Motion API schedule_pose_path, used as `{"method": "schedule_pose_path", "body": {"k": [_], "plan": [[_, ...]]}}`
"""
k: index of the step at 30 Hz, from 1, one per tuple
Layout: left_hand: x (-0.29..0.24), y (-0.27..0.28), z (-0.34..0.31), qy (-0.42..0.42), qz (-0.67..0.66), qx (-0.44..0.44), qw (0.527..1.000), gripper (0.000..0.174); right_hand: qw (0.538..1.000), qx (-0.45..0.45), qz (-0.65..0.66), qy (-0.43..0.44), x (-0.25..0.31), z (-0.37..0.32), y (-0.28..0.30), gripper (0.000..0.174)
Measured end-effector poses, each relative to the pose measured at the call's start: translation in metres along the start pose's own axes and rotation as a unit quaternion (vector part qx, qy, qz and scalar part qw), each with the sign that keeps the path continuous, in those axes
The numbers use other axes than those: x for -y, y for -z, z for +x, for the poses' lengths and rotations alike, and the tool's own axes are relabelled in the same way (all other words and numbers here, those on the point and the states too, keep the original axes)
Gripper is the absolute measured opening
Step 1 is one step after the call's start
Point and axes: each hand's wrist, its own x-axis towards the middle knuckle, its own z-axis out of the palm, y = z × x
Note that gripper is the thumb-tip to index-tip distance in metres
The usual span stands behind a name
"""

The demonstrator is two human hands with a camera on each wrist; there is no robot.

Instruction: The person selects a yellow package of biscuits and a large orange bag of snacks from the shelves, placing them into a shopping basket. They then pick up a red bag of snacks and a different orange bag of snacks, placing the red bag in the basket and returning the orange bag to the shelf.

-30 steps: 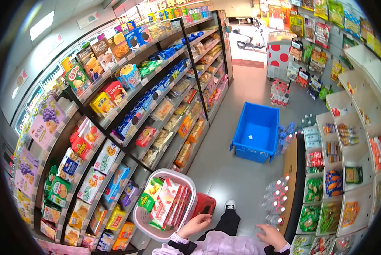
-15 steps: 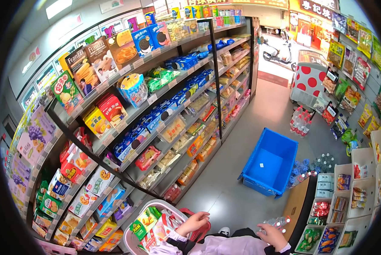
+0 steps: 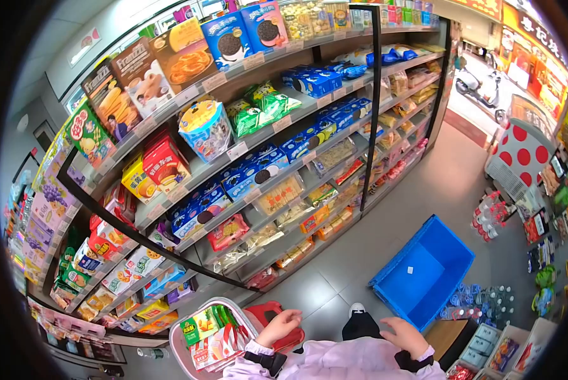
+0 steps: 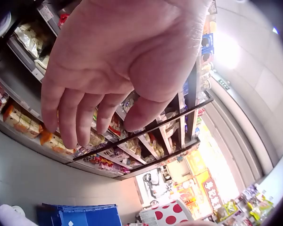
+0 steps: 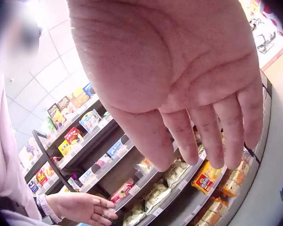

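Blue crate (image 3: 424, 273): smooth plastic. Floor tiles (image 3: 312, 291): smooth, glossy. Sleeves (image 3: 256, 347) look cloth; Oreo boxes (image 3: 228, 39) look like printed card, green snack bags (image 3: 263, 106) shiny plastic film.

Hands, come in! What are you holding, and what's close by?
Left hand: open, empty. Right hand: open, empty. Packed basket near left hand; blue crate beyond right.
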Motion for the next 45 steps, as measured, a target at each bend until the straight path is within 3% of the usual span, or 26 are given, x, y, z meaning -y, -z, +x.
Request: {"method": "schedule_pose_path", "body": {"k": [6, 14, 20, 26, 30, 33, 35, 39, 43, 45], "plan": [[-0.055, -0.037, 0.043, 0.002, -0.035, -0.053, 0.998, 0.037, 0.998, 0.021, -0.039, 0.047, -0.047, 0.068, 0.073, 0.033], [-0.045, -0.043, 0.066, 0.057, -0.089, -0.117, 0.988, 0.035, 0.986, 0.077, -0.07, 0.133, -0.077, 0.182, 0.099, 0.033], [-0.02, -0.027, 0.108, 0.043, -0.128, -0.126, 0.983, 0.032, 0.975, 0.103, -0.102, 0.165, -0.088, 0.282, 0.069, 0.036], [-0.021, -0.006, 0.171, 0.098, -0.129, -0.13, 0.978, 0.036, 0.978, 0.186, 0.043, 0.088, -0.088, 0.367, 0.029, 0.042], [-0.005, 0.017, 0.221, 0.136, -0.15, -0.137, 0.97, 0.037, 0.986, 0.144, 0.056, 0.062, -0.108, 0.418, -0.004, 0.042], [0.009, 0.041, 0.262, 0.179, -0.159, -0.144, 0.96, 0.037, 0.982, 0.143, 0.123, -0.006, -0.143, 0.465, -0.036, 0.041], [0.02, 0.054, 0.292, 0.21, -0.181, -0.166, 0.946, 0.035, 0.988, 0.095, 0.068, -0.105, -0.152, 0.488, -0.045, 0.042], [0.032, 0.074, 0.34, 0.286, -0.282, -0.214, 0.89, 0.038, 0.991, 0.072, 0.001, -0.115, -0.147, 0.533, -0.054, 0.049], [0.081, 0.095, 0.39, 0.272, -0.126, -0.232, 0.925, 0.037, 0.993, 0.09, 0.034, -0.069, -0.144, 0.573, -0.063, 0.066], [0.098, 0.101, 0.413, 0.276, -0.082, -0.241, 0.927, 0.047, 0.997, 0.064, 0.031, -0.037, -0.149, 0.59, -0.075, 0.07]]}}
